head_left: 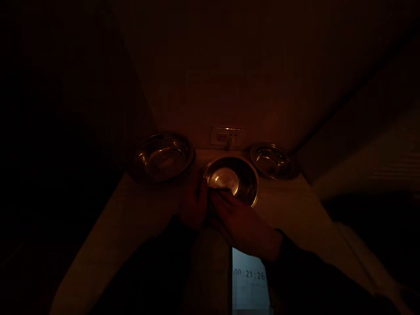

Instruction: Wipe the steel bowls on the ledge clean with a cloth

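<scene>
In very dim light a shiny metal bowl (247, 168) is in front of me, its near side covered by my hands. At its left rim my left hand (192, 205) is closed, with the thumb against the edge. My right hand (238, 221) reaches over the near rim, its fingers pressed together and pointing into the bowl. A dark patch, perhaps cloth, shows at the right fingertips; its kind is too dark to tell.
A wide metal bowl (183, 168) stands at the back left, a smaller metal dish (287, 170) at the back right. Below my right hand lies a lit phone (250, 280) reading 00:21:26. A socket plate (215, 136) is on the wall behind the wooden table (108, 236).
</scene>
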Motion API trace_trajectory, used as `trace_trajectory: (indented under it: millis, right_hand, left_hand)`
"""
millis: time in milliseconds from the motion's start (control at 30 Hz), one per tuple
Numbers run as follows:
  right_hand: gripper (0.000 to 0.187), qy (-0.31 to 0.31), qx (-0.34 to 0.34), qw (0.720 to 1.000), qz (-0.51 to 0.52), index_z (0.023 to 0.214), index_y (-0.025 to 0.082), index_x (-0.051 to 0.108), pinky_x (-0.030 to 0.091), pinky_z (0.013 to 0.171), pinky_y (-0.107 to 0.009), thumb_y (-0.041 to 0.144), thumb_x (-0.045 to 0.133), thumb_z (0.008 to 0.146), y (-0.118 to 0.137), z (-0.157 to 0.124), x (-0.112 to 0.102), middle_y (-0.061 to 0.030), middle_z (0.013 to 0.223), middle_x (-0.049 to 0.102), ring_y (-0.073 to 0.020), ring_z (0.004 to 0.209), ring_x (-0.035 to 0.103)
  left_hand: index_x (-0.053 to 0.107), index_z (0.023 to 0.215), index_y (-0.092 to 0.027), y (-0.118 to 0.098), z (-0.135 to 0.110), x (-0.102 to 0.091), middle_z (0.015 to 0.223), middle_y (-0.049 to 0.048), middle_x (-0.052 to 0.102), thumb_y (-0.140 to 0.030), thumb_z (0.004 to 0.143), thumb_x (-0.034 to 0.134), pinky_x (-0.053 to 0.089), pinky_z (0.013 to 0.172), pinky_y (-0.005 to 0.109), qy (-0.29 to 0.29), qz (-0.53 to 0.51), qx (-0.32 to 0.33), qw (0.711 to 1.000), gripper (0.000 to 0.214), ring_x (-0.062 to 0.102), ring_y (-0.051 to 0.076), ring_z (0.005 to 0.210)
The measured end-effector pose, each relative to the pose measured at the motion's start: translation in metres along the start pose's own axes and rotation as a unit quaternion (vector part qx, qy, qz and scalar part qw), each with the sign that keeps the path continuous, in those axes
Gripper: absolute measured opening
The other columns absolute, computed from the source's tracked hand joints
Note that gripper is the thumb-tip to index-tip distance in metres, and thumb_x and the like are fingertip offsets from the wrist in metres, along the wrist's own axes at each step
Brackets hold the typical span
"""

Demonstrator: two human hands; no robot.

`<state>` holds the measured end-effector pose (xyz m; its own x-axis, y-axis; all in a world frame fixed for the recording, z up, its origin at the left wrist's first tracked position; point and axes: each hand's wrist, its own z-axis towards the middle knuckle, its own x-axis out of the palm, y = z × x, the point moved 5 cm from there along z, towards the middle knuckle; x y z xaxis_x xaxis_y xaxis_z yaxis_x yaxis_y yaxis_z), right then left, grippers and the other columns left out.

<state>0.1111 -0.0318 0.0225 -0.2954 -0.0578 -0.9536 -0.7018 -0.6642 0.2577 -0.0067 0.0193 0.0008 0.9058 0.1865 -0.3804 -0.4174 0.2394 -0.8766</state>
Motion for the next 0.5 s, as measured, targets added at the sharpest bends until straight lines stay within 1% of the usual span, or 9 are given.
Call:
trace_trajectory:
  millis: [33, 100, 167, 267, 333, 400, 500]
  right_hand:
    - [0.053, 0.000, -0.001, 1.000, -0.002, 0.139, 0.002, 0.034, 0.040, 0.106, -0.047, 0.030, 0.042, 0.095, 0.000, 0.000, 0.002, -0.0210, 0.140, 0.046, -0.0300, 0.130, 0.039]
    - [0.051, 0.013, 0.000, 1.000, -0.008, 0.139, 0.004, 0.036, 0.042, 0.104, -0.047, 0.029, 0.043, 0.095, -0.001, -0.001, 0.002, -0.0196, 0.138, 0.048, -0.0300, 0.129, 0.042]
    - [0.048, 0.034, 0.008, 0.999, -0.015, 0.137, 0.006, 0.041, 0.044, 0.101, -0.048, 0.029, 0.044, 0.095, -0.003, -0.005, -0.002, -0.0177, 0.133, 0.054, -0.0294, 0.123, 0.048]
    - [0.041, 0.051, 0.025, 0.998, -0.028, 0.130, 0.011, 0.049, 0.043, 0.100, -0.048, 0.027, 0.047, 0.092, -0.008, -0.011, -0.011, -0.0153, 0.125, 0.061, -0.0280, 0.116, 0.055]
    - [0.039, 0.057, 0.030, 0.997, -0.029, 0.128, 0.012, 0.052, 0.042, 0.100, -0.049, 0.026, 0.048, 0.092, -0.009, -0.012, -0.014, -0.0145, 0.122, 0.063, -0.0278, 0.115, 0.055]
    - [0.039, 0.061, 0.024, 0.998, -0.018, 0.129, 0.012, 0.051, 0.042, 0.101, -0.048, 0.026, 0.047, 0.093, -0.005, -0.009, -0.013, -0.0144, 0.123, 0.062, -0.0275, 0.117, 0.054]
    - [0.045, 0.035, 0.018, 0.999, 0.003, 0.133, 0.007, 0.044, 0.044, 0.100, -0.045, 0.030, 0.046, 0.095, 0.003, 0.001, -0.009, -0.0167, 0.130, 0.057, -0.0275, 0.121, 0.050]
  left_hand:
    - [0.054, 0.129, -0.018, 0.000, 0.000, 0.000, 0.125, 0.0086, 0.064, -0.036, 0.092, 0.038, 0.046, 0.099, 0.035, 0.003, 0.002, -0.001, 1.000, 0.044, 0.059, 0.021, 0.116]
    - [0.052, 0.131, -0.020, 0.001, 0.001, -0.002, 0.129, 0.0069, 0.062, -0.036, 0.092, 0.039, 0.045, 0.100, 0.035, 0.008, 0.007, 0.000, 1.000, 0.045, 0.056, 0.021, 0.120]
    - [0.053, 0.131, -0.020, 0.003, 0.002, -0.005, 0.131, 0.0067, 0.060, -0.037, 0.092, 0.039, 0.044, 0.102, 0.035, 0.002, 0.007, 0.005, 1.000, 0.045, 0.054, 0.022, 0.123]
    - [0.055, 0.129, -0.018, 0.005, 0.004, -0.007, 0.129, 0.0077, 0.061, -0.036, 0.091, 0.041, 0.043, 0.103, 0.036, -0.002, 0.002, 0.003, 1.000, 0.045, 0.053, 0.023, 0.124]
    - [0.056, 0.128, -0.017, 0.005, 0.005, -0.008, 0.128, 0.0079, 0.062, -0.034, 0.091, 0.041, 0.042, 0.104, 0.035, -0.002, -0.002, -0.003, 1.000, 0.044, 0.052, 0.022, 0.124]
    - [0.056, 0.129, -0.018, 0.003, 0.005, -0.008, 0.129, 0.0072, 0.061, -0.035, 0.091, 0.040, 0.041, 0.105, 0.034, 0.002, -0.007, -0.012, 1.000, 0.044, 0.052, 0.021, 0.125]
    - [0.055, 0.129, -0.017, 0.000, 0.005, -0.007, 0.130, 0.0077, 0.061, -0.035, 0.091, 0.040, 0.040, 0.105, 0.033, 0.009, -0.012, -0.027, 1.000, 0.045, 0.052, 0.021, 0.124]
